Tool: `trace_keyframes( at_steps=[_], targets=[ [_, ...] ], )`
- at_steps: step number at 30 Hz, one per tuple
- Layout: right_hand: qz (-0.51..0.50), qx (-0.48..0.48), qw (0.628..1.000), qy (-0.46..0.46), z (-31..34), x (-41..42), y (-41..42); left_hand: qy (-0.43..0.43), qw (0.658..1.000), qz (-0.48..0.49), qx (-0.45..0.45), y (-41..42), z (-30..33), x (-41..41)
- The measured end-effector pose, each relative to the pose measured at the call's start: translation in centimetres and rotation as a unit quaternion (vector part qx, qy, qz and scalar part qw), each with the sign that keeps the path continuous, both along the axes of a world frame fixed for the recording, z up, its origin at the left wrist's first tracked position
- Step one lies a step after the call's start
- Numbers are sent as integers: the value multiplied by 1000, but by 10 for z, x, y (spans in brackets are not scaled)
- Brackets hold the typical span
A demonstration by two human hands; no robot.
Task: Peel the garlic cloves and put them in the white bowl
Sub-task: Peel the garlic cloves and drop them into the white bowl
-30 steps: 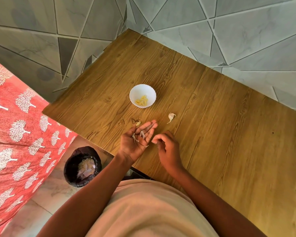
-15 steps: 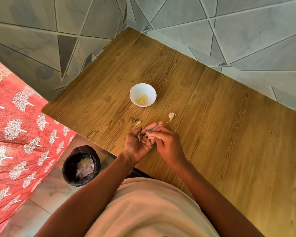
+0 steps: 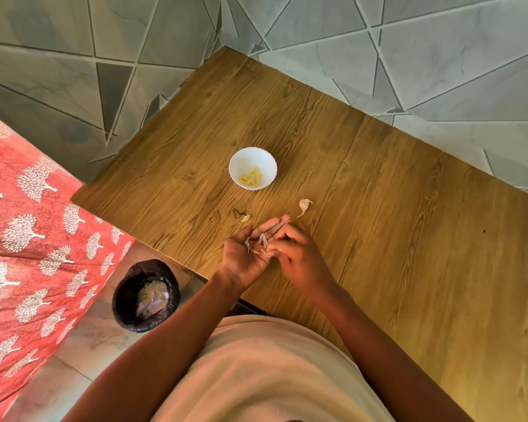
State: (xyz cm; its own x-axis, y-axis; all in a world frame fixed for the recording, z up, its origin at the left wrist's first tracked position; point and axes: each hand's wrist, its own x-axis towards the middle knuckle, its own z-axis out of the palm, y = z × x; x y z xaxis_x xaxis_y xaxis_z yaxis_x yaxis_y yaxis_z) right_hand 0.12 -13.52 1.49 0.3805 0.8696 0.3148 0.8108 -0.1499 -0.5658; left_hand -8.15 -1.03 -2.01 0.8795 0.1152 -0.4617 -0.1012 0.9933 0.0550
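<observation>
Right hand now drawn slightly back, fingers curled, grip unclear; flat-open left hand under papery garlic skins.

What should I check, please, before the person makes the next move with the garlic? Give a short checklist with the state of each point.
1. Left hand lies palm up, carrying garlic skins: ok.
2. Right hand fingers are at the skins; whether they pinch one: cannot tell.
3. White bowl stands upright and holds peeled cloves: ok.
4. All cloves peeled: not ok, one unpeeled clove lies on the table.
5. Table free of scraps: not ok, a small piece lies near the left hand.
6. Black bin on the floor is open for skins: ok.
</observation>
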Motion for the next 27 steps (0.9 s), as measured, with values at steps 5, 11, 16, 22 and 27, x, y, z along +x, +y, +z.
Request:
trace_keyframes(
  at_steps=[5,11,16,22,27],
  targets=[
    [-4,2,1000,-17,8,-2,10,34,999,-4,11,2,-6,-1],
    [-142,42,987,67,-11,3,-25,16,998,46,-36,6,1,-3],
    [-193,-36,967,164,-56,0,-53,12,996,76,-35,10,7,-11],
    [-213,-47,961,172,-74,-6,-41,27,995,100,-8,5,13,-28],
    [-240,-59,957,150,-67,-15,-36,39,991,124,7,-6,14,-50]
  ],
)
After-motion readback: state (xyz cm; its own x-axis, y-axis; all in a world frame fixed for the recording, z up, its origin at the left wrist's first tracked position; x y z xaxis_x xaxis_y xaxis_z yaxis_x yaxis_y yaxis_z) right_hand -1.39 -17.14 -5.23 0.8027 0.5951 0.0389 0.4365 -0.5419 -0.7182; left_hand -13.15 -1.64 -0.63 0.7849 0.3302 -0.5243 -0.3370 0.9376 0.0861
